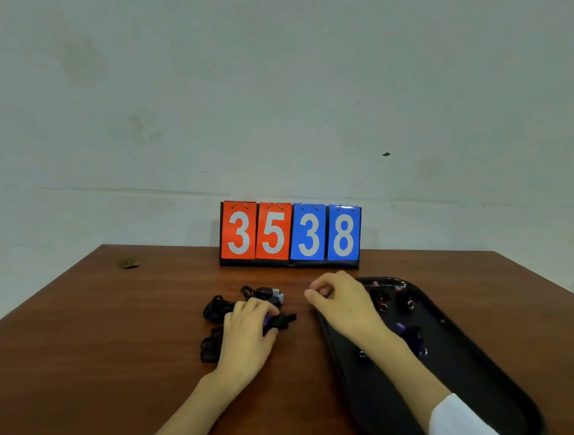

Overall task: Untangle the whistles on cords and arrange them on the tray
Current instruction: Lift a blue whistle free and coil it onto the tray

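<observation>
You had two hands out: left hand point(247, 334) and right hand point(340, 304). One purple whistle point(268, 320) sat under your left fingers point(257, 309), and two grey mouthpieces point(277, 295) showed just beyond them. One tray point(492, 381) lay right of your right fingers point(324, 287), its whistles too blurred to count. One scoreboard point(291, 235) beyond your fingertips carried four cards: two red, two blue.

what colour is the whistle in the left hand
A purple plastic whistle in the left hand; head view.
</observation>
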`<state>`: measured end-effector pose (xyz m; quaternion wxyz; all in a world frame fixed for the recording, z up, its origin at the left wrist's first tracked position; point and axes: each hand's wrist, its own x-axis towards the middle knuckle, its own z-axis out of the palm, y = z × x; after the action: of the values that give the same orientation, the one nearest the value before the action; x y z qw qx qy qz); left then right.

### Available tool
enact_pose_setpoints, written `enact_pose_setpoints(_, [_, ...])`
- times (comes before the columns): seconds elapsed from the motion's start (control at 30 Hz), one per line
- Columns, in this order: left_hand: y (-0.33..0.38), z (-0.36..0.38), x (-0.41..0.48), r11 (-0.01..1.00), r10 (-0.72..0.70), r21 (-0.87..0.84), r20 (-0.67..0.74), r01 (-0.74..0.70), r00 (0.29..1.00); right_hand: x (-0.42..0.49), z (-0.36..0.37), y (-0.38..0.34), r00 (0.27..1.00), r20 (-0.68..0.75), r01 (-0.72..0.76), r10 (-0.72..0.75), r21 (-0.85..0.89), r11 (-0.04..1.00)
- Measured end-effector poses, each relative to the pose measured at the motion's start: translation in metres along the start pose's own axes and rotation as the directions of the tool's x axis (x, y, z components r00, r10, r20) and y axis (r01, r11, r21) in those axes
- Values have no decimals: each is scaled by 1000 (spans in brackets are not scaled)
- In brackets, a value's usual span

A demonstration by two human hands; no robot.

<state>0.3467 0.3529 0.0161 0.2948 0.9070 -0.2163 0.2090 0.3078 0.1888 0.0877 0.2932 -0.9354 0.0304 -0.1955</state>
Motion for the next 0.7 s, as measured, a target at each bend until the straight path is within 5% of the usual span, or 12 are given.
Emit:
enact_pose_setpoints(0.1, [2, -4, 2, 999, -10, -49, -46, 8, 999, 16, 28, -13, 999, 41, -22, 21, 38, 999])
enact_pose_setpoints(0.4, [3, -2, 3, 998, -3, 69, 191, -10, 982, 46, 60, -3, 939, 312, -151, 142, 7, 988])
enact_pose_setpoints(0.6, [-3, -8, 12, 880, -312, -352, 80, 320, 947, 47, 64, -13, 886, 420, -222, 197, 11, 975])
enact_pose_setpoints(0.7, [-16, -7, 13, 890, -403, -200, 81, 411, 912, 43, 67, -15, 875, 442, -199, 200, -50, 979])
